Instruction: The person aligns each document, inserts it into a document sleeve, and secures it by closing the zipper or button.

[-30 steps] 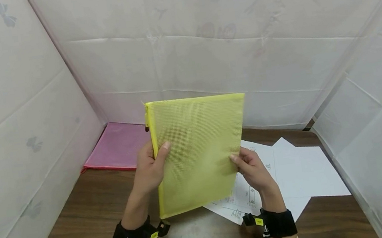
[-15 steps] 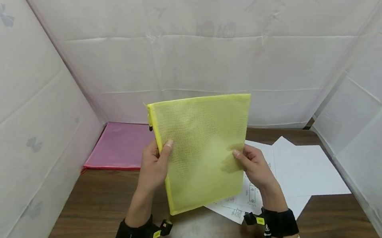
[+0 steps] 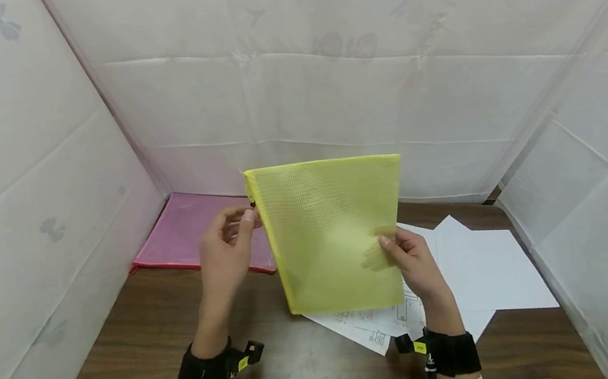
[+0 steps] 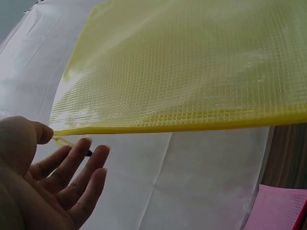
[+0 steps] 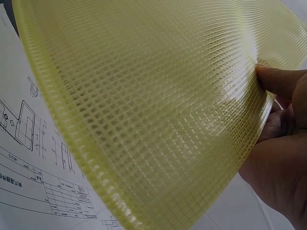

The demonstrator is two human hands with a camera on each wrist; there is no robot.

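Note:
A yellow mesh zip pouch (image 3: 332,230) stands upright in the air over the brown table (image 3: 145,338). My right hand (image 3: 414,261) pinches its right edge, thumb in front and fingers behind (image 5: 283,158). My left hand (image 3: 227,244) is off the pouch's side and up at its top left corner. Its fingers (image 4: 72,167) are nearly straight, and the thumb tip touches the zip edge. The small dark zipper pull (image 3: 252,204) hangs just beside the fingertips, and I see no grip on it. In the wrist views the pouch (image 4: 192,72) (image 5: 144,105) fills most of the frame.
A pink mesh pouch (image 3: 188,230) lies flat at the back left of the table. White sheets (image 3: 482,268) and a printed drawing (image 3: 368,325) lie under and right of the yellow pouch. White cloth walls close in the left, back and right.
My left hand let go of the pouch's left edge and moved up to the zipper corner. The pouch shifted slightly right and now hangs from my right hand alone.

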